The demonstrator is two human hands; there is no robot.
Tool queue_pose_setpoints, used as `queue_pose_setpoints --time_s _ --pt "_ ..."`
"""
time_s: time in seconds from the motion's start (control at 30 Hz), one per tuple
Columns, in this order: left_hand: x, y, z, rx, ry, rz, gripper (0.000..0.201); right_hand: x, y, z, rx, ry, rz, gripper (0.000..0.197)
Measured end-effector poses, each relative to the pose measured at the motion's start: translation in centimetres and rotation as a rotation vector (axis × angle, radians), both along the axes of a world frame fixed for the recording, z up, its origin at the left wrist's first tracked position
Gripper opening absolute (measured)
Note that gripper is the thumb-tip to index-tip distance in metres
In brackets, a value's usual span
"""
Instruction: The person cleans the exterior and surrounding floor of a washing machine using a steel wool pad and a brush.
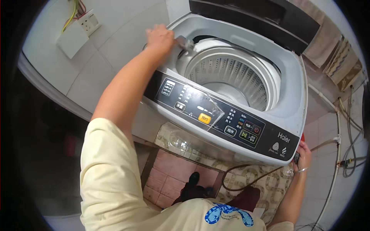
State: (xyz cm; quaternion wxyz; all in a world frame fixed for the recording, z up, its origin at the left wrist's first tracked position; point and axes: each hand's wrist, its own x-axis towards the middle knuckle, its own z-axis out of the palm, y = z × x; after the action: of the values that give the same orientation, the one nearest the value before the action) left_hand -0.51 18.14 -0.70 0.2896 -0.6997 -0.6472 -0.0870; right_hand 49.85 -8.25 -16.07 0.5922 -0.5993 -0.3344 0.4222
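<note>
A white top-loading washing machine [287, 98] stands in front of me with its dark lid [254, 17] raised and its ribbed drum [235, 79] bare inside. My left hand [160, 37] reaches over the machine's left rim, fingers closed on a small grey piece [185, 42] at the edge of the tub opening. Down at the machine's front right corner, my right hand [303, 156] grips a small dark object against the casing; what it is cannot be made out. The dark control panel [216, 115] with coloured buttons, partly under clear film, faces me.
A wall socket with loose wires [83, 23] sits on the tiled wall at left. Hoses and cables [348, 154] run along the right wall. A dark cord [246, 175] loops over the patterned floor tiles below the machine. My foot [192, 181] stands on reddish tiles.
</note>
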Motion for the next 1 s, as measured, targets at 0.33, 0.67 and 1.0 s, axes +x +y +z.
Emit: queue_pose_setpoints --time_s 0.33,0.67,1.0 --pt "-12.6 -4.1 -0.6 0.164 -1.606 -0.279 0.019 -2.0 4.8 12.5 0.358 -0.482 -0.200 0.028" --pt "-13.3 -5.7 0.2 0.494 -1.655 -0.535 0.019 -41.8 19.9 23.9 0.416 -0.581 1.022 0.027" --pt "-15.8 -6.7 0.1 0.329 -1.608 -0.581 0.018 -56.4 26.4 22.5 0.403 -0.068 1.187 0.024"
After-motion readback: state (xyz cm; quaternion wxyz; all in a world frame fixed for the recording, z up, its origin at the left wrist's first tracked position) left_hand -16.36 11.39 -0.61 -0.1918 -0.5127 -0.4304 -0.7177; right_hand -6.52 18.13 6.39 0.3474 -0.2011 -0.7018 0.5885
